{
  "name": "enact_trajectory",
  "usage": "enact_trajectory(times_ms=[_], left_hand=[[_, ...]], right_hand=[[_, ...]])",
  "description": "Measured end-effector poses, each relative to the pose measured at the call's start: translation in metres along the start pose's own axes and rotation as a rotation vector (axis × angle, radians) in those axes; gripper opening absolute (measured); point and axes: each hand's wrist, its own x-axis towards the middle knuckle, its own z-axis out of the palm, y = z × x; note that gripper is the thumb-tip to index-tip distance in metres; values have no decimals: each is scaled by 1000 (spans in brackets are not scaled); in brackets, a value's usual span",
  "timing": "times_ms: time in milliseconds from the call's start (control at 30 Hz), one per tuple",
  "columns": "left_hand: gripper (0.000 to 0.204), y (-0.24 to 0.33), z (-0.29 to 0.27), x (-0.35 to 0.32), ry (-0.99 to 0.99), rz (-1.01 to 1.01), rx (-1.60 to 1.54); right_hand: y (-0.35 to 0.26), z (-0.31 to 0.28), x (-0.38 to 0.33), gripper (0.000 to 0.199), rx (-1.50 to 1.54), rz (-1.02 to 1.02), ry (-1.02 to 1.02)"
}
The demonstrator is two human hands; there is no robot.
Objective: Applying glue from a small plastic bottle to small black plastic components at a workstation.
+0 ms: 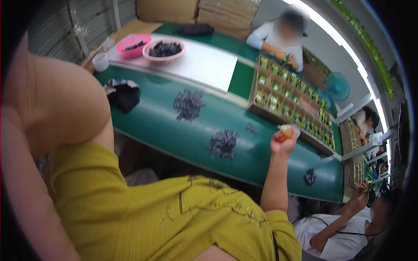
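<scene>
My right hand (283, 144) is raised over the green table near the long divided tray. Its fingers are curled round a small yellowish-white thing (286, 129), whose kind I cannot make out. My left arm (78, 102) is bent up close at the left side, and its hand is out of sight. Small piles of thin black pieces lie on the table: one pile (189, 104) farther off, another pile (224, 143) nearer me, a few loose pieces (251, 128) beside it, and a small pile (310, 176) to the right.
The divided tray (251, 105) holds many green-and-white items. A pink basket (180, 53) and a pink bowl (122, 47) hold black pieces on a white board (213, 76). A black cloth bundle (124, 98) lies left. Co-workers sit across (278, 37) and at right (335, 235).
</scene>
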Motion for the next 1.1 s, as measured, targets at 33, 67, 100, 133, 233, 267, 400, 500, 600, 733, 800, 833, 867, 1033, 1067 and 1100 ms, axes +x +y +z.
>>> enact_trajectory(times_ms=[33, 67, 100, 133, 233, 267, 400, 500, 600, 733, 800, 833, 867, 1033, 1067, 1100], left_hand=[[33, 8, 9, -3, 26, -52, 23], [33, 6, 8, -8, 41, -84, 29], [33, 1, 2, -14, 49, -102, 26], [33, -3, -4, -21, 54, -116, 25], [32, -3, -9, -34, 66, -141, 20], [39, -44, -31, -82, -73, -227, 187], [17, -96, -8, -206, -469, -1234, 950], [21, -122, -25, -255, -643, -1346, 1158], [24, -142, -41, -268, -659, -1532, 1260], [30, -163, -50, -279, -751, -1683, 1246], [31, -170, -53, -278, -799, -1740, 1232], [29, -173, -54, -278, -817, -1753, 1218], [28, -178, -56, -275, -825, -1857, 1122], [18, -180, -75, -285, -660, -1913, 931], [18, -181, -74, -290, -671, -1918, 920], [17, -179, -73, -292, -653, -1840, 986]], right_hand=[[0, 1, 1, 20, 11, 54, -60], [3, 4, 7, 20, 5, 72, -41], [2, 6, 9, 21, 7, 74, -31], [3, 7, 9, 21, 5, 83, -16], [5, 5, 7, 22, -15, 63, -18], [5, 4, 9, 23, -26, 65, -22], [12, 10, 10, 23, -72, 96, -25], [17, 5, 18, 24, -87, 115, -21], [24, 2, 23, 24, -85, 146, -20], [26, -6, 25, 23, -96, 186, -24], [26, -10, 29, 22, -93, 194, -42], [25, -11, 29, 21, -84, 203, -44], [26, -14, 33, 20, -75, 200, -52], [28, -12, 33, 21, -79, 196, -15], [26, -11, 32, 22, -88, 188, -8], [25, -9, 31, 23, -95, 183, -5]])
